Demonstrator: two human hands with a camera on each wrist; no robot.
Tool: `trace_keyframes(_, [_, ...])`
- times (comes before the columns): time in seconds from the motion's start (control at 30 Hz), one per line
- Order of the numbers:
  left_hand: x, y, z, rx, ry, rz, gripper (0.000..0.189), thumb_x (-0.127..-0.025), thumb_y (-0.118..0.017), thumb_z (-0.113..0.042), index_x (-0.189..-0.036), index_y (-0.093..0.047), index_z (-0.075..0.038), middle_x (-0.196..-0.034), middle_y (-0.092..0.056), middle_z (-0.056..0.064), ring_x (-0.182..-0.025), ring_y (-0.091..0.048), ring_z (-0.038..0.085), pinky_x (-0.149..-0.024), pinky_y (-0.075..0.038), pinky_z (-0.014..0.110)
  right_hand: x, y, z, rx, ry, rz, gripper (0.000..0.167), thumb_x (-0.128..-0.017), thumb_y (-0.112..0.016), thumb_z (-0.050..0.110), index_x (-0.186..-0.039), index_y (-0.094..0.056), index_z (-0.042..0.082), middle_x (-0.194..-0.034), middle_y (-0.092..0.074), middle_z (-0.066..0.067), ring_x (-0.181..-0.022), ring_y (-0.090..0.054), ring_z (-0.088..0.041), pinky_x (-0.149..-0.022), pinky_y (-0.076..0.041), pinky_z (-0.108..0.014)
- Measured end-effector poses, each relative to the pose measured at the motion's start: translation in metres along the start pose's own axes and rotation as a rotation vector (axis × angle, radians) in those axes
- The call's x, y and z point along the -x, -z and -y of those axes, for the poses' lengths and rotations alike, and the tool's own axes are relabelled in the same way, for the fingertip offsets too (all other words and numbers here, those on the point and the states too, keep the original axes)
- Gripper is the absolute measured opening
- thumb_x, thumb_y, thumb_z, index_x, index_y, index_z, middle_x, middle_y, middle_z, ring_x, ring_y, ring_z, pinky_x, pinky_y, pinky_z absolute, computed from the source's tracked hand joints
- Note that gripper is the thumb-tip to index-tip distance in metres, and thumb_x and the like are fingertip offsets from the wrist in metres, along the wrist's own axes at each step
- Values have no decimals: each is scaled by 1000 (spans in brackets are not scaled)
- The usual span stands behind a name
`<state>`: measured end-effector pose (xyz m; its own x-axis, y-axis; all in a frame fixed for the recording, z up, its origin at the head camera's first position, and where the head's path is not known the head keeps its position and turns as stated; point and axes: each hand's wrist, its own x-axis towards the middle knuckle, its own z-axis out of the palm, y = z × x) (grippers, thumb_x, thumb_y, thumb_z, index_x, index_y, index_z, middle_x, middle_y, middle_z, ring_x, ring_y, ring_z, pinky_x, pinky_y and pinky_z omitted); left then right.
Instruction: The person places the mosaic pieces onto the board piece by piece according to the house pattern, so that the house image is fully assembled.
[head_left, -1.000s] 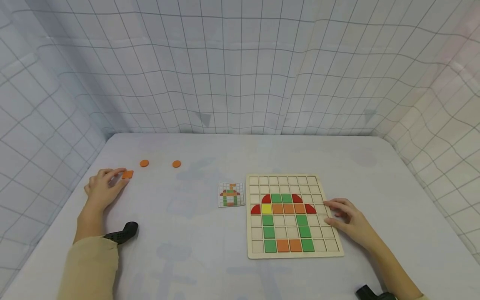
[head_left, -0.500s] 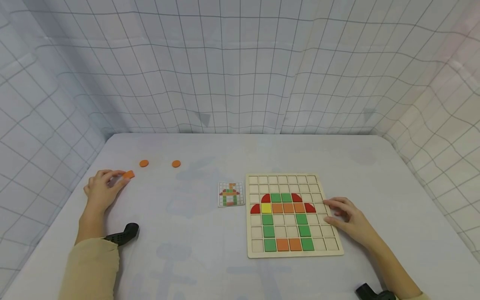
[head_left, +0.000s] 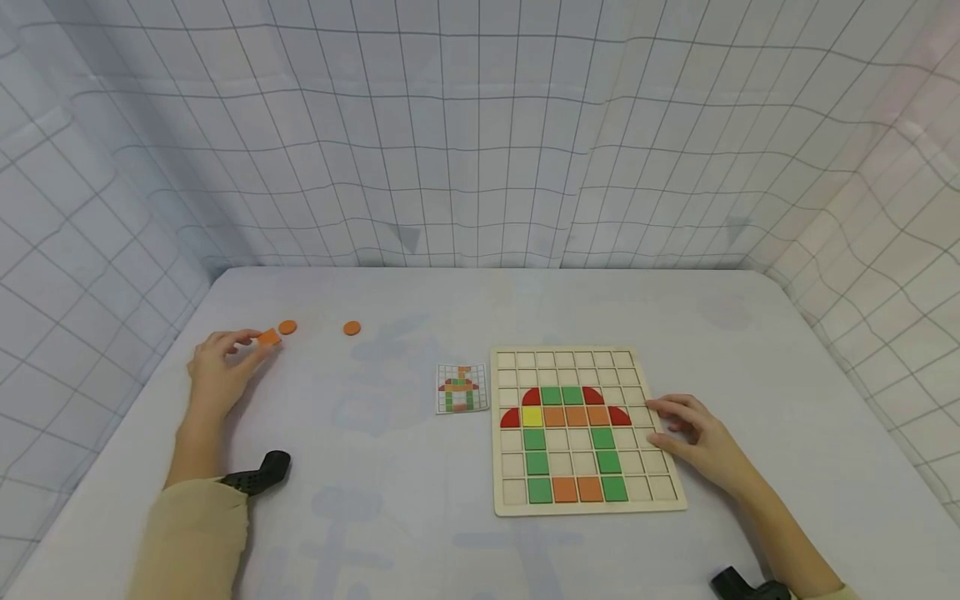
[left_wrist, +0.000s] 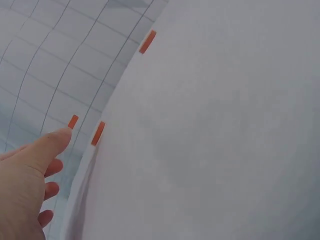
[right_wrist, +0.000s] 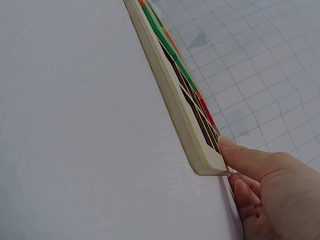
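Note:
My left hand (head_left: 217, 371) pinches an orange square tile (head_left: 269, 337) between thumb and fingertips, raised off the table at the far left. In the left wrist view the tile (left_wrist: 73, 121) shows edge-on above the thumb. Close beside it lies an orange round tile (head_left: 288, 327), with a second orange disc (head_left: 352, 328) farther right. My right hand (head_left: 705, 442) touches the right rim of a wooden grid board (head_left: 588, 509), thumb and index finger apart along the edge. Green, orange, red and yellow tiles fill part of the board's grid; in the right wrist view the thumb rests on its rim (right_wrist: 210, 162).
A small printed pattern card (head_left: 462, 389) lies against the board's left side. The white cloth-covered table (head_left: 375, 500) has grid-lined curtains (head_left: 480, 150) at its back and sides. Black wrist mounts (head_left: 258, 473) stick out from both forearms.
The left hand has lifted the orange square tile and carried it right and slightly away, up beside the nearer disc. The right hand and the board have stayed in place.

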<state>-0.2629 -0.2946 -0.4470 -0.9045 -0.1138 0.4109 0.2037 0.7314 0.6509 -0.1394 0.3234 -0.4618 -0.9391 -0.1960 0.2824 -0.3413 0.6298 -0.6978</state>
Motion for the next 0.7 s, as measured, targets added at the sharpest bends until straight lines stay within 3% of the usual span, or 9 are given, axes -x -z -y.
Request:
trace_keyframes(0.33, [-16,-25,-51,12,-78,35,34,-85,-65,-20,-111,-60,1,-100,-55,21,-91,-44,33,-83,-22,52,0,-1,-5,-9,-6,6,42,-77,-72,7,-117,-60,4,-114,-50,-5,-87,-49,-3,-75,-37,-8])
trace_keyframes(0.7, [-15,-74,-104,65,-216,95,28,-78,-72,-13,-101,-63,-1,-93,-58,17,-87,-47,32,-75,-28,42,0,0,-5,-3,-12,7,43,-76,-73,7,-117,-60,5,-115,-49,-4,-85,-49,-4,-75,-36,-9])
